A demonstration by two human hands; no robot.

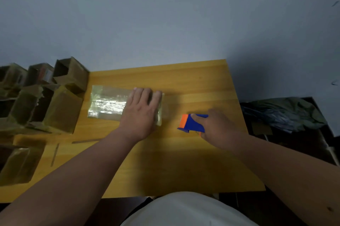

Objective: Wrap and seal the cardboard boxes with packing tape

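A flat cardboard box (pixel 108 103) covered in shiny clear tape lies on the yellow wooden table (pixel 184 152), left of centre. My left hand (pixel 141 111) lies flat on the box's right half, fingers straight and pressing down. To the right, my right hand (pixel 215 126) grips a blue tape dispenser (pixel 193 123) with an orange end, which sits on the table apart from the box. The tape roll itself is hidden under my hand.
Several taped cardboard boxes (pixel 60 108) are stacked along the table's left side, and another box (pixel 16 165) sits at the near left. A dark pile of bags or cloth (pixel 287 115) lies off the table's right edge. A grey wall stands behind.
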